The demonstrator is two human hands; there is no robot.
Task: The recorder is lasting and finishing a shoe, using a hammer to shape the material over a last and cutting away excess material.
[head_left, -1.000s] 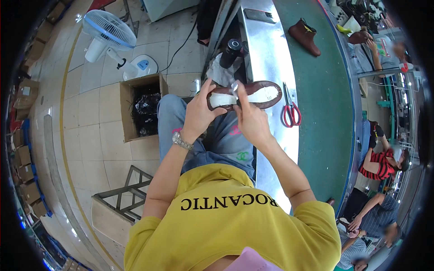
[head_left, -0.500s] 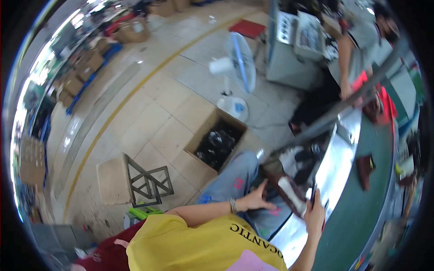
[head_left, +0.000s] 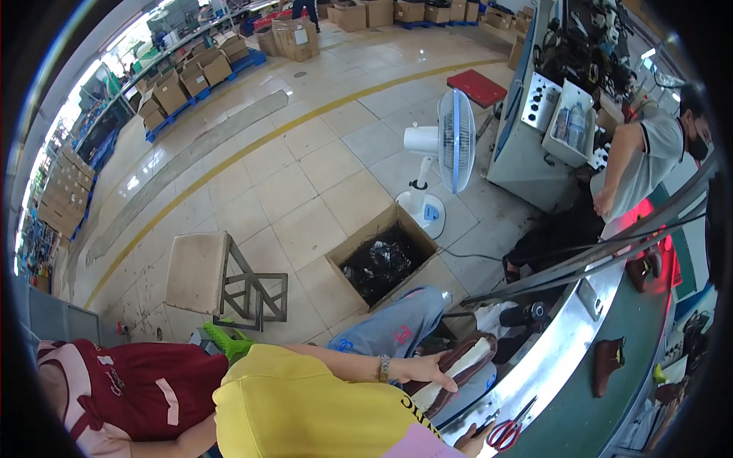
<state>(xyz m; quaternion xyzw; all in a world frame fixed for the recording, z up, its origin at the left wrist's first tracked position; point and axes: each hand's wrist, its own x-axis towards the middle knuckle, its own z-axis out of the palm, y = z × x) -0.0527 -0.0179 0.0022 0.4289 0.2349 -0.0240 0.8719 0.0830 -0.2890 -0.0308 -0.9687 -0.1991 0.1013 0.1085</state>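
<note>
Head view: left grip (head_left: 425, 371) closed around 1 brown shoe (head_left: 472, 360).

My remote camera catches a brown shoe (head_left: 472, 362) tilted diagonally, white-centred underside up. Red-handled scissors (head_left: 518, 424) sit nearby, blades angled upper right.

Dark capital letters (head_left: 414, 408), partly hidden, are shown toward half past five on the yellow shirt (head_left: 305, 397); pale script (head_left: 112, 379) is borne at eight o'clock by the maroon apron (head_left: 195, 374); a pink emblem (head_left: 402, 333) is displayed near five on the jeans (head_left: 424, 309).
</note>
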